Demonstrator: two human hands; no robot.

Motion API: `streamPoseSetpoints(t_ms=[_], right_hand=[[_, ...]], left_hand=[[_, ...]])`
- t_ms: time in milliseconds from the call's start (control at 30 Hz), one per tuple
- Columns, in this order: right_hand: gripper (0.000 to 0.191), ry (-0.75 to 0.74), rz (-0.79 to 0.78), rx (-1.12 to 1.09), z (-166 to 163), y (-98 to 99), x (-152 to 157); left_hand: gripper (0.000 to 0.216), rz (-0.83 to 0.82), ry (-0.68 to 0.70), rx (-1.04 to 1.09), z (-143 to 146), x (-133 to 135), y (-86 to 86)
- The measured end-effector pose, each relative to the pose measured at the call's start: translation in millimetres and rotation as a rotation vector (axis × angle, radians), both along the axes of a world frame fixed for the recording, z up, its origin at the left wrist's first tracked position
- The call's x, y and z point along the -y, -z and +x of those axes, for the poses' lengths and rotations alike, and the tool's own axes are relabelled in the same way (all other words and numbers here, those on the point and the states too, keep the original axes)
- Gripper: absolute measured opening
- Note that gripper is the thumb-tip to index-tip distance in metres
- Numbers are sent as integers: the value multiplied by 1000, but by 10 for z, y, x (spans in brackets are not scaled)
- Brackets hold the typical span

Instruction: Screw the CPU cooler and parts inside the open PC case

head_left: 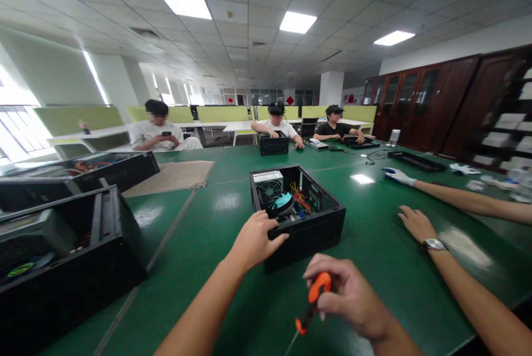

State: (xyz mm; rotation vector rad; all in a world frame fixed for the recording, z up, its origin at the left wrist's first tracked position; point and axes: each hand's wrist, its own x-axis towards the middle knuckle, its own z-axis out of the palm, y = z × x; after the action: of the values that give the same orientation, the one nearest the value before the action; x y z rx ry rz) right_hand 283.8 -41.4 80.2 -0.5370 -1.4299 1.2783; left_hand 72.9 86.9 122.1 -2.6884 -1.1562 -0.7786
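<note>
An open black computer case [307, 231] stands on the green table [216, 223], with a power supply, a blue cooler fan [281, 201] and coloured wires inside. My left hand [254, 240] grips the case's near left corner, fingers curled over the rim. Closer to me, my right hand [347, 292] is closed around a screwdriver [311, 303] with an orange and black handle, its shaft pointing down and left.
A co-worker's bare hand with a wristwatch [418, 224] lies on the table at the right, their gloved hand [398, 176] farther back. Two more black cases [62, 256] stand at the left. Three people sit at the far end, beside another case [273, 144].
</note>
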Motion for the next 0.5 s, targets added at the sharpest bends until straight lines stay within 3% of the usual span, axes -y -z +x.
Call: streamPoseSetpoints(t_ms=[67,133,233,300,400,500], right_hand=[[29,73,38,-167,308,-194,79],[28,237,95,-189,555,-386,125],[35,543,137,21,702,-648,104],[36,635,169,290,640,-787,37],[29,537,288,719,409,-902,-96],[29,362,412,989,177,-909,-218]], left_hand=[[23,26,-2,66,-139,266,42],[23,44,12,130,-273,561,74],[21,48,66,152,-455,1026,66],[20,64,88,151,-561,1318,34],[14,78,96,158,-694,1665,-9],[6,66,105,174,-772,1860,-20]])
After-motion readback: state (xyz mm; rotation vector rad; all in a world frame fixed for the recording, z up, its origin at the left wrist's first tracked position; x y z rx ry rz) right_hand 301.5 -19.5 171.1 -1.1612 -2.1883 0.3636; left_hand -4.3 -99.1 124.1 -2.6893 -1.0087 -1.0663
